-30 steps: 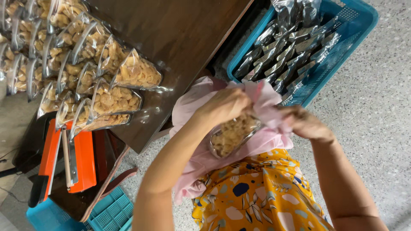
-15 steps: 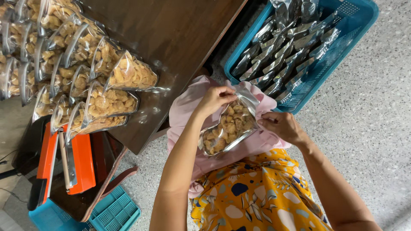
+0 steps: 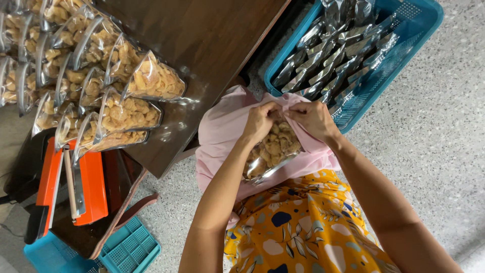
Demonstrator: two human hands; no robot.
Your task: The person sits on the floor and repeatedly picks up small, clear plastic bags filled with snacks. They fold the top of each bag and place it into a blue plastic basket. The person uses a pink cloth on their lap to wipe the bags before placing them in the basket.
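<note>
A dark wooden table (image 3: 212, 45) was spread out to the left of the hands and beyond them, and many filled clear snack bags (image 3: 101, 76) were laid on it in overlapping rows. A blue plastic basket (image 3: 404, 55) was set on the speckled floor (image 3: 444, 151) just beyond the right hand, and shiny silver pouches (image 3: 333, 55) were stacked inside it. A pink cloth (image 3: 222, 131) was draped over the lap beneath both hands, above a yellow patterned skirt (image 3: 298, 232). An orange sealing machine (image 3: 76, 182) was seen well to the left, below the table edge. A clear bag of pale fried snacks (image 3: 270, 149) was held over the pink cloth, directly under the two hands. Its top edge was pinched by the left hand (image 3: 260, 121) and the right hand (image 3: 313, 119), both closed tightly on it, with the knuckles brought close together almost touching.
</note>
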